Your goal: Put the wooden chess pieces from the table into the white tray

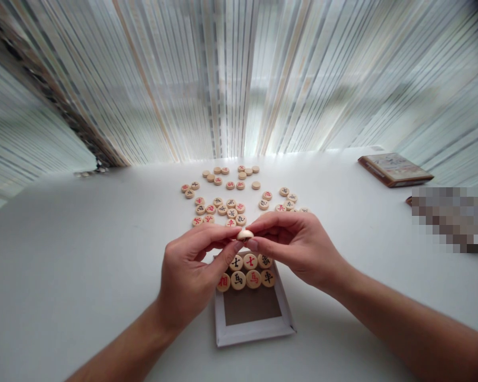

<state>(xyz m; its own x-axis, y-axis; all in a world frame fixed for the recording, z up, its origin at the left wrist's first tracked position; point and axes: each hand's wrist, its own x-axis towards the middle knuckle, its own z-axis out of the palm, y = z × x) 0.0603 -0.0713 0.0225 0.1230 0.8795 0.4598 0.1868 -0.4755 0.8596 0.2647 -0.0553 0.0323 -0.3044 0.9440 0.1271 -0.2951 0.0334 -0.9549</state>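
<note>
Left hand (193, 265) and right hand (302, 246), both mine, pinch one piece (245, 234) between fingertips and thumbs at the centre of the frame. It is round, pale, smooth wood, tilted; I can't read its character. Below, lower centre, the white-rimmed box (258, 328) shows a row reading red 相, black 馬, red 馬, black 車; behind it, black 士, red 士, black 象. More discs (240, 185), some marked red or black, lie scattered across the counter (103, 254) at upper centre.
</note>
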